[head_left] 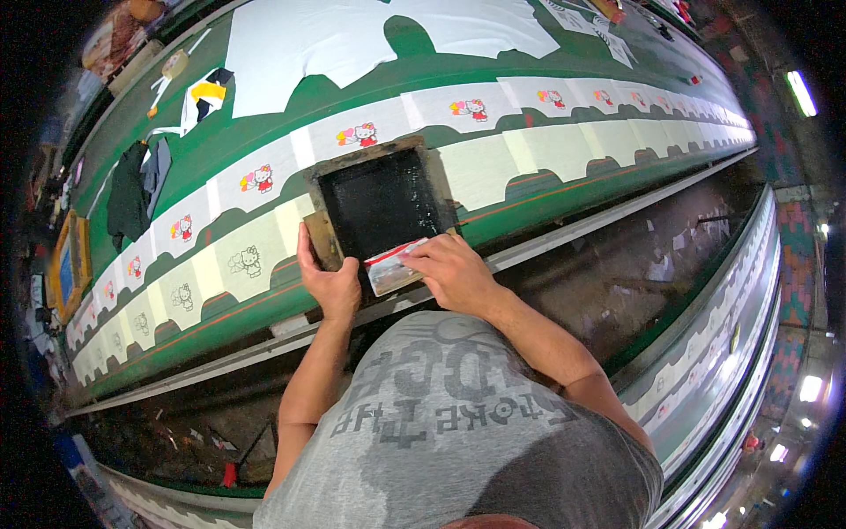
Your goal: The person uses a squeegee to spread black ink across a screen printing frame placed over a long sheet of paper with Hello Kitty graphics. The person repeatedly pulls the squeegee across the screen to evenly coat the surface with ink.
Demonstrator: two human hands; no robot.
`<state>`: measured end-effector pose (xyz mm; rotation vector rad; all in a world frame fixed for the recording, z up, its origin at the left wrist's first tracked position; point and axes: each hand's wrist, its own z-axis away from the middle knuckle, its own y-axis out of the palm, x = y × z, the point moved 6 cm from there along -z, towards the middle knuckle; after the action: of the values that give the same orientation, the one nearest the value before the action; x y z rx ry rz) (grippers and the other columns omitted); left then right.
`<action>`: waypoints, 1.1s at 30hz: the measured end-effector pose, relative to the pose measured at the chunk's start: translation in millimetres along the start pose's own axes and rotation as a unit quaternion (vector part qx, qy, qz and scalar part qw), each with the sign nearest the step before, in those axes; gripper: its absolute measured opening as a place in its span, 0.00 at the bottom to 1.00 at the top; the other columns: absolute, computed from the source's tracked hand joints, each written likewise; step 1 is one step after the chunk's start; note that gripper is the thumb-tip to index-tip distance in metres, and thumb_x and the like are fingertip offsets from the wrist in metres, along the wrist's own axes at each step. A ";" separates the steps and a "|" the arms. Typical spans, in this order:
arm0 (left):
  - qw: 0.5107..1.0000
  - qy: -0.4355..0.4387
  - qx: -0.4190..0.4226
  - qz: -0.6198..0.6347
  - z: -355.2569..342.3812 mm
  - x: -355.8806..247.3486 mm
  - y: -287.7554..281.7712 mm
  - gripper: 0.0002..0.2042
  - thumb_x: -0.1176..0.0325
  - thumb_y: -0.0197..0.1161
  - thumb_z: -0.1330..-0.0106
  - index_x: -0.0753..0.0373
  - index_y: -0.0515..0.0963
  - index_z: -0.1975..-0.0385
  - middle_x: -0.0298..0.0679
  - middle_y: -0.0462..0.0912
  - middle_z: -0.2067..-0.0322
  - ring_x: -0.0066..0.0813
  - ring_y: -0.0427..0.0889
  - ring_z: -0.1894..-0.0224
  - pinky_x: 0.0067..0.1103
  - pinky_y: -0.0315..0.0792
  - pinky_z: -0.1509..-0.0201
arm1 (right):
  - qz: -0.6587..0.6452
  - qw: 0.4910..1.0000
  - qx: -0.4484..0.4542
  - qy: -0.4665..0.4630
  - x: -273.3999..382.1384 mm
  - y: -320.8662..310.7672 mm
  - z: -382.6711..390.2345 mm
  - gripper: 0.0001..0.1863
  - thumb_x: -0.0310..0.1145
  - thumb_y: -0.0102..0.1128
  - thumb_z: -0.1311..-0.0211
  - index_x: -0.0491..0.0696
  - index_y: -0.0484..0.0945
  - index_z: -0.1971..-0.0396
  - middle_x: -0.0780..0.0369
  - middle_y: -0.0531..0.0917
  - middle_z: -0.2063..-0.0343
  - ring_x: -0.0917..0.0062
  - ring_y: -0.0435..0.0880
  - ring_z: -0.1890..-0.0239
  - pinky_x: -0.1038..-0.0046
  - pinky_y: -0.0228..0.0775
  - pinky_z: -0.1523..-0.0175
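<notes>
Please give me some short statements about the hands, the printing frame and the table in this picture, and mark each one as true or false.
1. The left hand grips the near left corner of the square wooden printing frame with the dark mesh. True.
2. The right hand is empty. False: it holds a flat squeegee with a red and white edge at the frame's near side.
3. The frame lies on the long green table. True.
4. All the pale fabric pieces in the nearer row carry coloured pictures. False: some at the left show only outline drawings, and those to the right of the frame look blank.
5. A dark garment lies on the table at the far left. True.
</notes>
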<state>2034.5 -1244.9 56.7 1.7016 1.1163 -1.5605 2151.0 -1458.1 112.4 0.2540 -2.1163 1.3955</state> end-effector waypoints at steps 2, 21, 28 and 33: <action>1.000 0.000 -0.005 0.014 9.7 -8.0 30.2 0.49 0.83 0.66 0.46 0.73 0.61 0.16 0.53 0.70 0.21 0.42 0.70 0.19 0.33 0.60 0.13 | 0.006 1.000 -0.009 0.006 -19.9 -18.9 12.9 0.25 0.20 0.70 0.41 0.48 0.90 0.42 0.59 0.88 0.45 0.59 0.84 0.39 0.54 0.73 0.33; 0.998 -0.061 -0.001 0.024 51.3 -0.2 193.7 0.50 0.85 0.67 0.48 0.73 0.63 0.16 0.52 0.76 0.25 0.41 0.78 0.25 0.30 0.70 0.20 | 0.097 0.987 0.095 -0.086 -137.5 -116.1 59.8 0.22 0.21 0.68 0.42 0.45 0.87 0.46 0.56 0.86 0.48 0.58 0.85 0.42 0.55 0.77 0.38; 0.989 -0.127 0.004 0.072 49.0 -8.2 199.5 0.51 0.86 0.66 0.47 0.71 0.61 0.15 0.52 0.74 0.23 0.40 0.76 0.23 0.31 0.69 0.19 | 0.047 0.976 0.197 -0.074 -170.5 -134.7 1.8 0.18 0.20 0.64 0.39 0.43 0.88 0.49 0.54 0.87 0.54 0.55 0.84 0.45 0.54 0.79 0.38; 0.990 -0.102 -0.003 0.099 52.3 12.5 197.2 0.45 0.84 0.70 0.36 0.67 0.63 0.15 0.49 0.77 0.26 0.36 0.79 0.27 0.30 0.72 0.22 | 0.070 0.980 0.179 -0.061 -200.0 -131.3 -60.2 0.19 0.16 0.59 0.34 0.43 0.88 0.47 0.52 0.87 0.52 0.53 0.85 0.42 0.53 0.79 0.34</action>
<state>2177.9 -1383.3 11.6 1.5561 0.8225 -1.5627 2395.2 -1492.6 118.2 0.3429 -1.9982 1.8873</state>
